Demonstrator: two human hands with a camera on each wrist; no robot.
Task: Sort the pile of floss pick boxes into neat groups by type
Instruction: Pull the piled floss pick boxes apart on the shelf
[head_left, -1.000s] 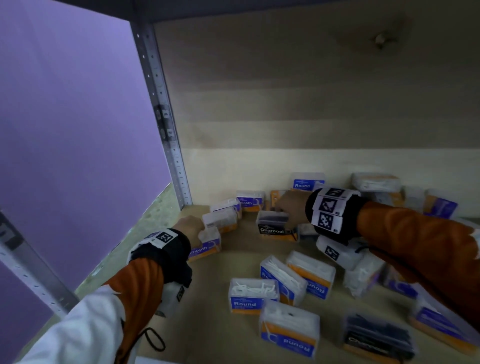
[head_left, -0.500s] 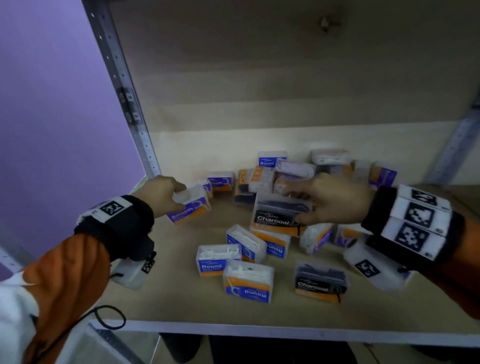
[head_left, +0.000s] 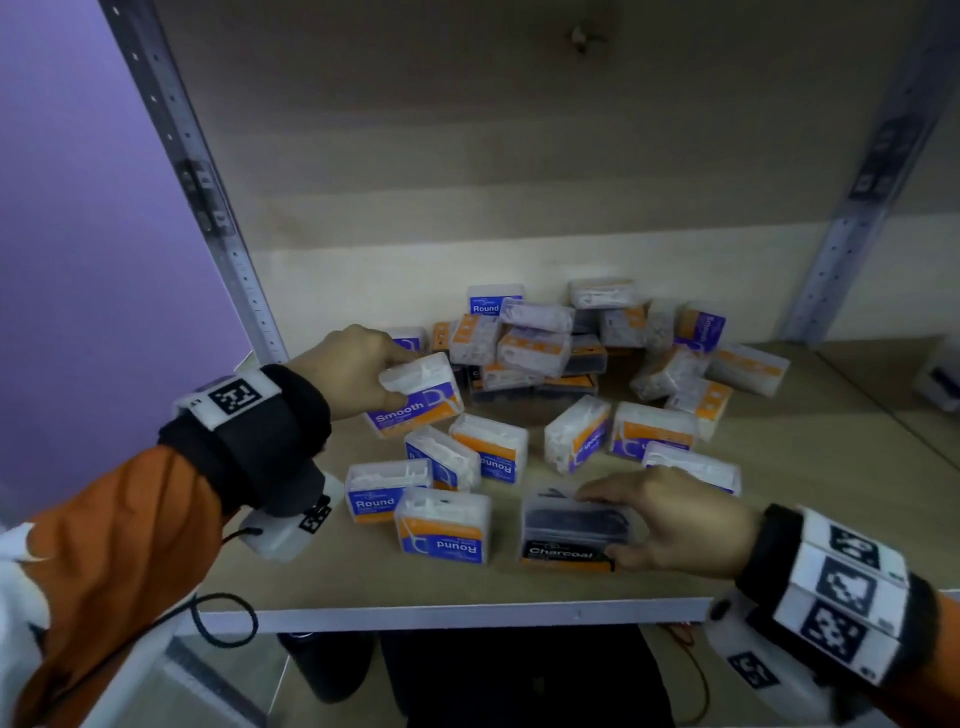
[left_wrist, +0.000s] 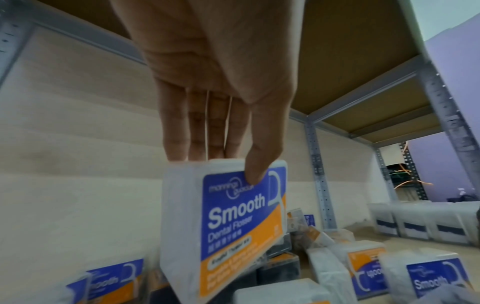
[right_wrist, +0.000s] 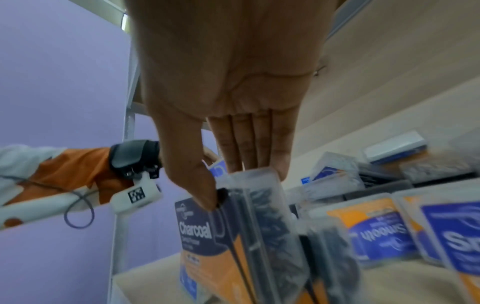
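A jumble of small clear floss pick boxes (head_left: 535, 345) lies at the back of the wooden shelf (head_left: 779, 519). My left hand (head_left: 358, 371) pinches a white Smooth box (head_left: 421, 397) (left_wrist: 228, 222) between thumb and fingers, lifted above the shelf at the left. Near the front edge, my right hand (head_left: 670, 517) grips a dark Charcoal box (head_left: 569, 530) (right_wrist: 233, 236), thumb on its label face and fingers over its top. It sits on top of another dark box. Three Round boxes (head_left: 441, 527) lie loosely between my hands.
A metal upright (head_left: 208, 197) and a purple wall (head_left: 93, 234) bound the shelf on the left; a second upright (head_left: 857, 208) stands at the right. More Smooth boxes (head_left: 649, 434) lie right of centre. Bare wood shows at the front left (head_left: 291, 587).
My right hand has carried the Charcoal box from the middle of the pile down to the front of the shelf, onto another dark box. My left hand has kept hold of the Smooth box.
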